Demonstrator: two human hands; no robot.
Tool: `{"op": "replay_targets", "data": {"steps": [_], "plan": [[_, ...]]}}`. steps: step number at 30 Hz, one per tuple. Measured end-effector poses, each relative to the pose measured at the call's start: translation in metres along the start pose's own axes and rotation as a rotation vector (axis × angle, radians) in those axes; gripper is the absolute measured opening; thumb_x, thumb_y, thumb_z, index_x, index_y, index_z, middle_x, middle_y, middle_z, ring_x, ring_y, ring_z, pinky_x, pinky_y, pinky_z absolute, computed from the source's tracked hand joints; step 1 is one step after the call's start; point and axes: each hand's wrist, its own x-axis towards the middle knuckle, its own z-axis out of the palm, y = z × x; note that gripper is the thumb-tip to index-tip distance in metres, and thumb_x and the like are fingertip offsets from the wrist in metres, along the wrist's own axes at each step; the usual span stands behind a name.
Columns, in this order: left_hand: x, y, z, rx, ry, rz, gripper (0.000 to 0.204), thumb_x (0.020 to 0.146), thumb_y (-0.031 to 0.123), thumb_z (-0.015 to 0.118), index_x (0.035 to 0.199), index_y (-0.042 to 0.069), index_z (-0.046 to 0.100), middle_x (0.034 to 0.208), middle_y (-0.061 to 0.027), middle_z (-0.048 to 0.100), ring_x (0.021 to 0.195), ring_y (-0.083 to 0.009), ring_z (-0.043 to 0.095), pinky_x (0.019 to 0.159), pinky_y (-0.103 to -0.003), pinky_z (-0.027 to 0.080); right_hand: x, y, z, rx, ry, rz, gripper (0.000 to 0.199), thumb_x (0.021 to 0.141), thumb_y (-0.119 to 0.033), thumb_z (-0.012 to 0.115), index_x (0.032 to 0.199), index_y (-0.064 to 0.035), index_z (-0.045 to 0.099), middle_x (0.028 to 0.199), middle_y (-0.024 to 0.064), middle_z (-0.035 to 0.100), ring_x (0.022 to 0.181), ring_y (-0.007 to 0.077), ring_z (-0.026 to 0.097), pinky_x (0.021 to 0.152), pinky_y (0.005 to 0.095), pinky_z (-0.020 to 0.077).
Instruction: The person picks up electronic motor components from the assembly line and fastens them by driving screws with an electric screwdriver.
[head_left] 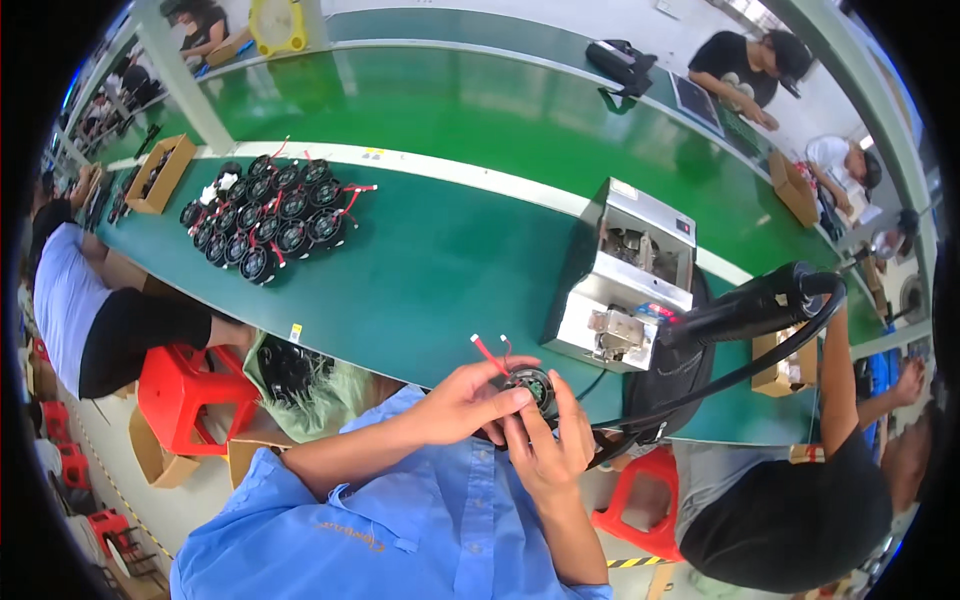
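Both my hands hold a small round black motor-like part [533, 388] in front of my chest, just past the table's near edge. A red wire with a white connector [478, 342] sticks up from it. My left hand [468, 402] grips it from the left, thumb on its face. My right hand [552, 440] closes on it from the right and below, its fingers at the rim. The fingers hide part of it. On the table at the left stand several similar round black parts [265, 218] with red wires, packed in a group.
A silver metal box machine [632, 265] stands at the right; before it hangs a black cylindrical tool [745, 305] with a thick cable. Cardboard boxes [160, 175] sit at the table's left end and right. Co-workers sit on both sides, near red stools [190, 395].
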Motion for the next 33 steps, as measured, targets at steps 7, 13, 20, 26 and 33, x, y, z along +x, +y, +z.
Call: {"op": "replay_targets", "data": {"steps": [7,13,20,26,33], "plan": [[0.015,0.004,-0.006,-0.189,0.008,-0.185,0.049,0.097,0.024,0.05,0.141,0.009,0.035,0.098,-0.0055,0.061,0.078,-0.0143,0.066,0.058,-0.026,0.058,0.0,0.009,0.006,0.019,-0.023,0.072,0.03,0.072,-0.016,0.078,0.095,-0.0006,0.067,0.109,0.021,0.062,0.081,0.0306,0.066,0.067,0.036,0.0541],[0.031,0.009,-0.01,-0.057,-0.013,-0.226,0.041,0.097,0.017,0.05,0.134,0.004,0.042,0.091,-0.008,0.064,0.066,-0.0137,0.066,0.054,-0.025,0.057,-0.005,0.013,-0.005,0.008,-0.04,0.173,0.034,0.068,-0.014,0.079,0.096,0.0001,0.065,0.106,0.0202,0.066,0.085,0.029,0.068,0.073,0.0352,0.0545],[0.023,0.019,-0.029,0.002,0.206,-0.198,0.045,0.096,0.019,0.047,0.135,0.0,0.036,0.077,-0.0197,0.066,0.058,-0.0262,0.067,0.045,-0.032,0.056,0.015,-0.003,-0.031,0.195,0.045,0.292,0.047,0.071,-0.009,0.074,0.113,0.0048,0.059,0.117,0.0213,0.059,0.105,0.0329,0.06,0.089,0.0388,0.0487],[0.034,0.023,-0.025,0.134,0.146,-0.302,0.046,0.097,0.017,0.046,0.137,0.0,0.033,0.075,-0.0223,0.065,0.058,-0.0283,0.067,0.042,-0.031,0.054,0.021,0.002,-0.039,0.058,0.233,0.389,0.079,0.078,-0.017,0.069,0.137,0.0149,0.027,0.141,0.0367,0.026,0.133,0.0505,0.026,0.108,0.0567,0.018],[0.032,0.022,-0.028,0.2,0.111,-0.353,0.039,0.096,0.018,0.048,0.128,-0.003,0.04,0.074,-0.0225,0.065,0.053,-0.0286,0.066,0.039,-0.032,0.053,0.082,0.057,-0.058,0.313,0.384,0.369,0.086,0.085,-0.02,0.059,0.142,0.0132,0.005,0.149,0.0316,0.012,0.139,0.0413,0.017,0.112,0.0462,0.0149]]}}
